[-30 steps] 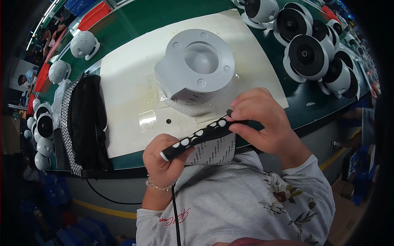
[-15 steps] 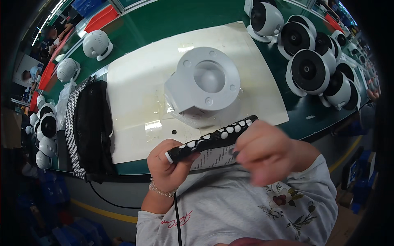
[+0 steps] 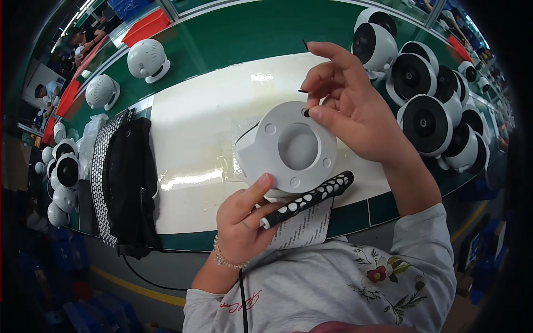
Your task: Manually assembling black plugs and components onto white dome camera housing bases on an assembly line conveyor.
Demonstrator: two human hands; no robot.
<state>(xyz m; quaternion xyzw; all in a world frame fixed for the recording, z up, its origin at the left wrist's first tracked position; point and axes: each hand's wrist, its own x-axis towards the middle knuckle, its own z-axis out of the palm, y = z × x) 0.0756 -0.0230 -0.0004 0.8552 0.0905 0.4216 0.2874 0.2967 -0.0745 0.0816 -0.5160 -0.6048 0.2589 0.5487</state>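
My left hand point(image 3: 241, 225) is closed around a curled sheet of stick-on pads point(image 3: 319, 195), black with round white gaps and printed backing paper. Its index fingertip rests on the rim of a white ring-shaped housing point(image 3: 268, 152), which has a round central opening and small round recesses. My right hand point(image 3: 350, 100) is at the housing's far right rim. Between its thumb and a finger is a small black round pad point(image 3: 306, 112), at a recess there. More thin black pieces point(image 3: 304, 44) show edge-on at the other fingertips.
Several white cameras with black fronts point(image 3: 423, 123) crowd the right side. Two white round units point(image 3: 146, 59) stand at the far left. Black perforated sheets point(image 3: 126, 183) lie stacked left of the cream board point(image 3: 189, 139). Red bins point(image 3: 145, 28) line the far side, where other people sit.
My right hand has moved from beside the pad sheet up to the housing's far rim. The left index finger has stretched onto the housing, which now sits nearer and slightly right in view.
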